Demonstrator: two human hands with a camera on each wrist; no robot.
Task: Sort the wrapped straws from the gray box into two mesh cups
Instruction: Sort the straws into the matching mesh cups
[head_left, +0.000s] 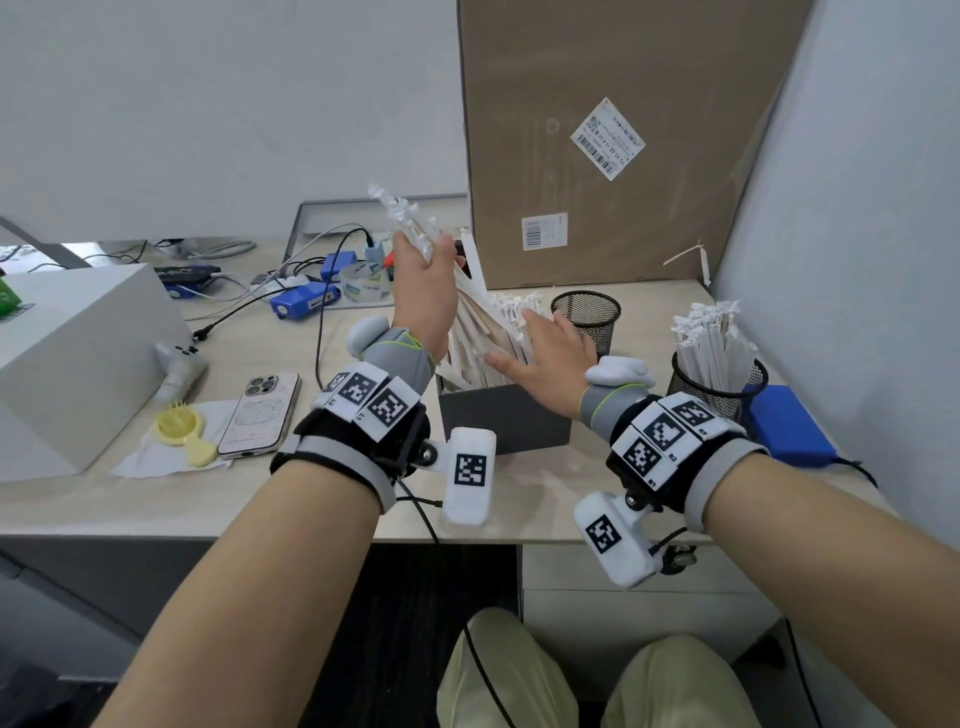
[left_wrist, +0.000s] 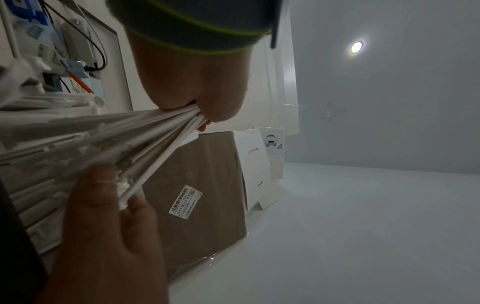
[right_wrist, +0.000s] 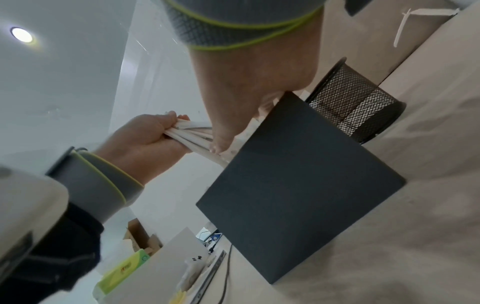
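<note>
At a cluttered beige desk, left hand grips a bunch of white paper-wrapped straws above the dark gray box w/ right hand flat, fingers straight, steadying the rest; best lifted clear, then to 1 of 2 black mesh cups.

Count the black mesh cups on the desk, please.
2. One empty mesh cup stands behind the right hand; one straw-filled cup stands nearer, at the right. None seems hidden.

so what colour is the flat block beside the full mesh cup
Blue; the block by the full mesh cup shows best in the head view.
</note>
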